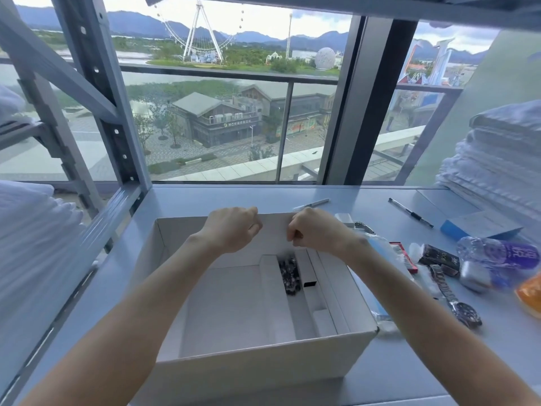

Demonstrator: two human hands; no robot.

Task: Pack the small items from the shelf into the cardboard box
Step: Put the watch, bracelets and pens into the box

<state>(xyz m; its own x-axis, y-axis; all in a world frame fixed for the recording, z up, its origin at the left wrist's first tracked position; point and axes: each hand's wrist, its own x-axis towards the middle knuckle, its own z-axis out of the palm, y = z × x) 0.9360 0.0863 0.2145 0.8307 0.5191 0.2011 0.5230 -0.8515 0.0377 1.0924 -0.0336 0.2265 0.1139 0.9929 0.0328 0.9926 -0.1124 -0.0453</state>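
An open white cardboard box [251,358] sits on the grey shelf [409,370] in front of me. Inside lie slim white boxes [273,294], a dark beaded band [289,276] and a small black-ended box [309,284]. My left hand [231,230] and my right hand [317,232] hover side by side at the box's far wall, fingers curled at its top flap [275,227]. Small items lie to the right: a steel watch [464,310], a black packet [439,256], a red packet [405,257] and a plastic-wrapped blue item [380,250].
Two pens [311,204] [411,213], a blue box [480,227], a water bottle [500,253] and an orange item [530,294] lie at the right. Folded white cloth is stacked at the right [497,159] and left [32,218]. Shelf uprights [117,112] stand before a window.
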